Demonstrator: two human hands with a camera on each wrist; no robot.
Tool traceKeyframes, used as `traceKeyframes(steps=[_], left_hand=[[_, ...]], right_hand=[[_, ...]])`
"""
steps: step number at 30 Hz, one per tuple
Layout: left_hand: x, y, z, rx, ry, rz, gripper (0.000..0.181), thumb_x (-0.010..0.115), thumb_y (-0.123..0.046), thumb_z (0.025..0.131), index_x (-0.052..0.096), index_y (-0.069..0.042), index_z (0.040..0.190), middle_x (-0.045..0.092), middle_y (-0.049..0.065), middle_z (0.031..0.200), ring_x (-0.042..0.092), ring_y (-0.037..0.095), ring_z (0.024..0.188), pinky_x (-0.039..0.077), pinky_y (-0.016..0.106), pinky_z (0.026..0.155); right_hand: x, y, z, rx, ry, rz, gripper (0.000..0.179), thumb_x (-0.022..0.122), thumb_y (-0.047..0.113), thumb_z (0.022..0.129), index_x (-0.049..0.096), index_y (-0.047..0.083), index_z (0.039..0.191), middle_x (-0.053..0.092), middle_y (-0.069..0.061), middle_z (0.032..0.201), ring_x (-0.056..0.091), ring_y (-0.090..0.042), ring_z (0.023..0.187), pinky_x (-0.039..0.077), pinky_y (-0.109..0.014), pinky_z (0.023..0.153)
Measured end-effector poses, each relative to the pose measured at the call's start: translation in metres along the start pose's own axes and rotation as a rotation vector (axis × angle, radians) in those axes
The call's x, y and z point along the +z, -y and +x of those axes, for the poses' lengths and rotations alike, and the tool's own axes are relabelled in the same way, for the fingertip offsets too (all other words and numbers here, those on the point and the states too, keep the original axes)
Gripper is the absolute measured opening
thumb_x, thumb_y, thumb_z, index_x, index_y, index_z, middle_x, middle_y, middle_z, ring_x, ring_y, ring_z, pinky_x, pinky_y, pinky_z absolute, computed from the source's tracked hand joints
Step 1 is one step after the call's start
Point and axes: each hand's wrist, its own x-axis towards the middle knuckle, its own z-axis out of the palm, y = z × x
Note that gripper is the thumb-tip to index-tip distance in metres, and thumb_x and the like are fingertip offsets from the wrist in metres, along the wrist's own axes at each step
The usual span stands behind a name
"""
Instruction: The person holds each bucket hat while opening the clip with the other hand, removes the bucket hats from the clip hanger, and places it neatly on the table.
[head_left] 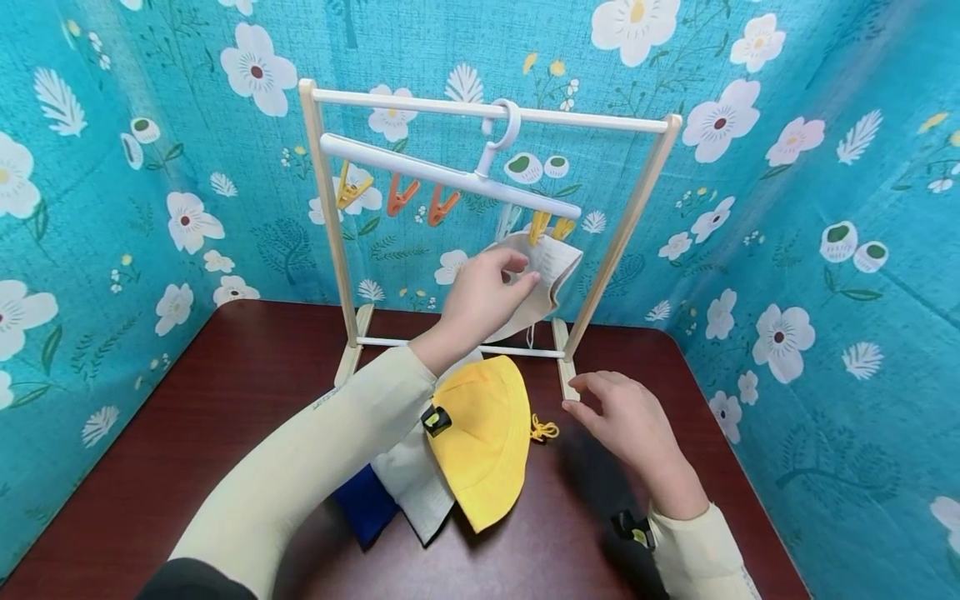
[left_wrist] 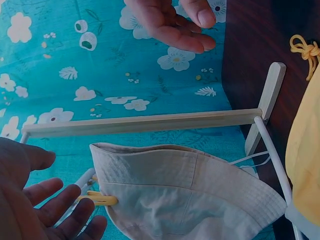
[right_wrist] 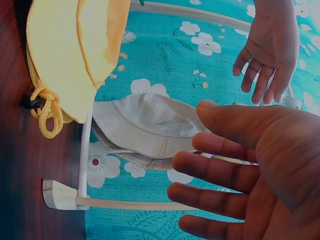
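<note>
A beige bucket hat hangs from a white hanger, held by yellow clips near the hanger's right end. In front of it is my left hand, its fingers loosely bent and apart from the hat in the left wrist view, close to a yellow clip. Lower and farther right, my right hand hovers above the table with relaxed, spread fingers and nothing in them. The right wrist view has the hat behind that hand's fingers.
The hanger hooks over the top bar of a wooden rack. Orange clips and another yellow clip line its left side. A yellow hat lies on grey and dark blue cloth items on the dark red table. Flowered blue cloth surrounds it.
</note>
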Motion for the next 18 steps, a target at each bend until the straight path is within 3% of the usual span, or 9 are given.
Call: traceKeyframes(steps=[11,18], left_hand=[[0.015,-0.004,0.023,-0.069,-0.023,0.023,0.034,0.068,-0.039,0.099,0.071,-0.017,0.124,0.072,-0.003,0.12,0.066,0.009,0.093,0.056,0.032,0.078],[0.029,-0.007,0.039,-0.134,-0.038,0.077,0.037,0.065,-0.042,0.1,0.069,-0.018,0.127,0.072,-0.004,0.12,0.067,0.012,0.104,0.056,0.035,0.082]], right_hand=[[-0.003,-0.004,0.008,0.021,-0.004,0.023,0.039,0.082,0.042,0.086,0.075,0.018,0.116,0.075,-0.004,0.108,0.068,-0.023,0.094,0.059,-0.047,0.08],[-0.001,-0.006,0.008,0.023,-0.011,0.025,0.038,0.082,0.043,0.087,0.075,0.019,0.115,0.075,-0.002,0.105,0.067,-0.02,0.089,0.059,-0.045,0.078]])
